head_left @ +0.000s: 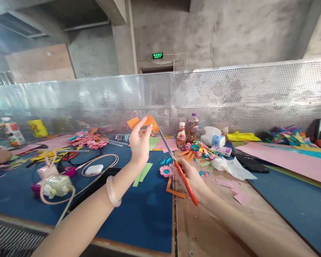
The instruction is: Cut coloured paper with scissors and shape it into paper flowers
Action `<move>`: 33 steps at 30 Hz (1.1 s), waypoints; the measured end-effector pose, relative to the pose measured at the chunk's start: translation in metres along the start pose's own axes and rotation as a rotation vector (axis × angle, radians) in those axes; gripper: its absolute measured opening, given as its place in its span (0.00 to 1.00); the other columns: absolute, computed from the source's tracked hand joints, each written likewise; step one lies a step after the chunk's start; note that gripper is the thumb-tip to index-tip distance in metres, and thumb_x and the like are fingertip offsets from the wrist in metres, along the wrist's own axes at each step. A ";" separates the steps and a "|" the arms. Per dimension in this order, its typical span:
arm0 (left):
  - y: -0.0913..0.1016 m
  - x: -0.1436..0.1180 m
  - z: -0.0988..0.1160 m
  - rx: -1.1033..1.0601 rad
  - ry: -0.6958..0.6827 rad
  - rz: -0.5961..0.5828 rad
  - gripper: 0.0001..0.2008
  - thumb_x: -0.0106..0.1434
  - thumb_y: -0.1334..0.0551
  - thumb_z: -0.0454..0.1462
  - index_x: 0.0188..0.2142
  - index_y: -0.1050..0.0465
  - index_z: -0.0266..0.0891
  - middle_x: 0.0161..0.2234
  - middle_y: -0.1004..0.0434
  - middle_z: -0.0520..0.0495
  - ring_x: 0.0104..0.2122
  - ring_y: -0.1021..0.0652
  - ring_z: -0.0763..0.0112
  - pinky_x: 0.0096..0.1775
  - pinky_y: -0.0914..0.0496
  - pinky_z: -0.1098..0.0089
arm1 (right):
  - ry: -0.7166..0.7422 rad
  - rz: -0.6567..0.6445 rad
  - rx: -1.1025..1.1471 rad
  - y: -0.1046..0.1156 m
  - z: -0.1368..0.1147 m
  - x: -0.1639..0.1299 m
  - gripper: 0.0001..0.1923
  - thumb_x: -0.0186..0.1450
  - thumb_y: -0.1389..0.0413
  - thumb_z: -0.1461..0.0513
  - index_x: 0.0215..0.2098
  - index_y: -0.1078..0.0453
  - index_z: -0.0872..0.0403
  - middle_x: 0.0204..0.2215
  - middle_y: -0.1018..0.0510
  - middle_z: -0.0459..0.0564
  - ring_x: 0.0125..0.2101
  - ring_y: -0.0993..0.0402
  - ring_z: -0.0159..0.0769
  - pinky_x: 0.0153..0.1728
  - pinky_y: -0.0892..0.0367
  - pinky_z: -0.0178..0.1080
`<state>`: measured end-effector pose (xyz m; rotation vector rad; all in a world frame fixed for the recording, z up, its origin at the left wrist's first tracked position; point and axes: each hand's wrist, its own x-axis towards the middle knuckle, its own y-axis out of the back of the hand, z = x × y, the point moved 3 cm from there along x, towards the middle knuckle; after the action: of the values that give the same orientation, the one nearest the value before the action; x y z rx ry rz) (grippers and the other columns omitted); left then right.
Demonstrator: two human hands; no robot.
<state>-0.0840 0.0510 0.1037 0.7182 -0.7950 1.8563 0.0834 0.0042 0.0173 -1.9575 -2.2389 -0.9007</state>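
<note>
Raised above the table, my left hand point(139, 144) pinches a small piece of orange paper point(153, 125) between thumb and fingers. My right hand point(188, 175) grips a pair of scissors point(186, 182) with red-orange handles. The blades point up and left, and their tips are at the right edge of the orange paper; whether they touch it I cannot tell. Below the hands lie an L-shaped orange paper scrap point(176, 193), a pink paper flower point(166, 171) with a blue centre, and green paper strips point(143, 174).
Left on the table are a cable point(115, 160), a white earphone case point(94, 169), and a clear bag point(57, 185). Bottles point(181, 135), a tissue pack point(213, 137) and paper flowers point(195, 150) stand behind. At the far left is another person's hand point(0, 157). A perforated metal screen point(230, 96) closes the back.
</note>
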 end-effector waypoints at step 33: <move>-0.011 -0.019 0.008 0.042 0.009 -0.088 0.20 0.58 0.40 0.42 0.51 0.33 0.43 0.28 0.26 0.49 0.26 0.26 0.72 0.32 0.29 0.68 | -0.002 0.003 0.007 -0.002 0.007 -0.002 0.17 0.61 0.52 0.47 0.30 0.41 0.52 0.20 0.34 0.41 0.21 0.42 0.29 0.21 0.45 0.31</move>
<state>-0.0660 0.0378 0.0965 0.7593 -0.7097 1.8002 0.0846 0.0052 0.0100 -1.9593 -2.2371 -0.8902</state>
